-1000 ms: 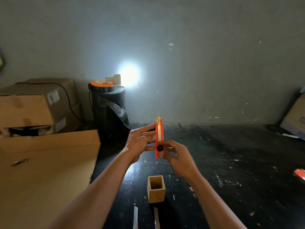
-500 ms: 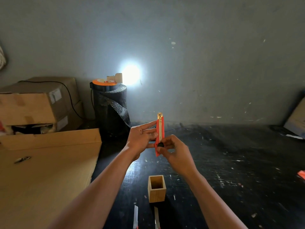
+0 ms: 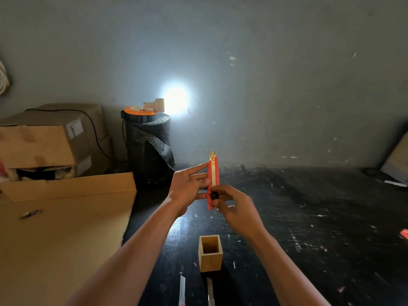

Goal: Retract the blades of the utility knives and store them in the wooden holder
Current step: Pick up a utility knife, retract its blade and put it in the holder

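I hold a red utility knife (image 3: 215, 173) upright above the dark table, its metal tip just showing at the top. My left hand (image 3: 187, 186) pinches the knife's middle from the left. My right hand (image 3: 234, 206) grips its lower end, thumb at the black slider knob. The square wooden holder (image 3: 209, 253) stands open and empty on the table below my hands. Two more knives lie near the bottom edge with blades extended: one (image 3: 182, 290) left of the other (image 3: 210, 291).
A flat cardboard sheet (image 3: 61, 235) covers the left side, with stacked boxes (image 3: 48, 138) behind it. A black bubble-wrap roll (image 3: 150, 149) with an orange reel on top stands by the wall. A red object (image 3: 404, 234) lies at the right edge.
The knife and both hands have stayed nearly in place, shifting slightly. The black slider sits a little lower on the handle than a second ago.
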The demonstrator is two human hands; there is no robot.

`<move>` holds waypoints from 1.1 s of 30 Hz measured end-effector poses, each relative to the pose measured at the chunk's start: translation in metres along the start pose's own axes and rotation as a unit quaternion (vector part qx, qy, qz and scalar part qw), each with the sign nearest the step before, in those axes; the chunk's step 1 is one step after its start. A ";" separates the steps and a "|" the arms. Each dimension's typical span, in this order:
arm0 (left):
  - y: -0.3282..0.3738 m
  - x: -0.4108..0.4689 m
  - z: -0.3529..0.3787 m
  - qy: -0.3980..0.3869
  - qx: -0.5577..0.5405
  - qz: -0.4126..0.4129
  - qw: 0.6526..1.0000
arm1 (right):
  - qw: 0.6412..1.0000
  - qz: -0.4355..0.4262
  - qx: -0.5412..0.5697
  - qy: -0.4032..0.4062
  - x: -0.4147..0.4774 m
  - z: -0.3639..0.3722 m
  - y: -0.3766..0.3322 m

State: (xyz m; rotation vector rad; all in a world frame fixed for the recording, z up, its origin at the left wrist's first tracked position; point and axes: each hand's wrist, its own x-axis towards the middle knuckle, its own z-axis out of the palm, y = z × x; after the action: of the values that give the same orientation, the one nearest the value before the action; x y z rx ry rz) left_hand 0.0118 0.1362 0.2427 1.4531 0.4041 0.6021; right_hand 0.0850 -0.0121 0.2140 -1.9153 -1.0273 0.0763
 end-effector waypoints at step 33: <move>-0.098 -0.023 -0.033 -0.023 0.081 -0.051 0.995 | 0.985 0.116 0.124 0.032 0.001 0.033 0.032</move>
State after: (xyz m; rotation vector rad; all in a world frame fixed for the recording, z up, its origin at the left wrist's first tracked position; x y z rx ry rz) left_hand -0.0130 0.1469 0.1405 1.5886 0.4968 0.4611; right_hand 0.0913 0.0041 0.1715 -1.7870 -0.7135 0.2625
